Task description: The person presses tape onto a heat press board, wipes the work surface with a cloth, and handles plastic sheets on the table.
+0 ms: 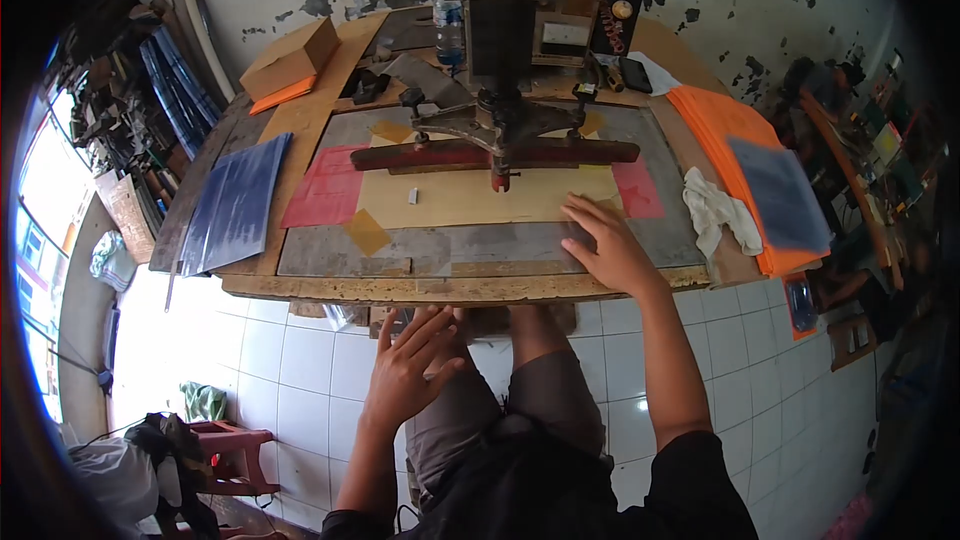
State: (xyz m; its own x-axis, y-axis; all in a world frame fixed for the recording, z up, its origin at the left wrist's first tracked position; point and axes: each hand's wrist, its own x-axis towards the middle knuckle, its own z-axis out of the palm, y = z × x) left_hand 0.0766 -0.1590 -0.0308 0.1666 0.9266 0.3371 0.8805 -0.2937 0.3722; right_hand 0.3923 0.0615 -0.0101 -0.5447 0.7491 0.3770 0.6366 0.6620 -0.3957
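My right hand (607,248) rests at the front right of a pale yellow sheet (470,208), fingers apart and slightly bent, with nothing visible in it. Just below the table's front edge, above my lap, my left hand (408,368) is held with its fingers stretched out and holds nothing. The yellow sheet lies on a grey board (500,243) between two pink pieces, one at the left (325,185) and one at the right (638,188). On the sheet sits a small light grey piece (413,197). A press bar (590,153) hangs over the sheet's back part.
Translucent bluish plastic sheets (238,202) lie at the table's left. To the right are a white cloth (715,212) and an orange stack (715,125) topped by a dark blue sheet (780,192). A cardboard box (290,55) stands back left. Another person (830,90) sits far right.
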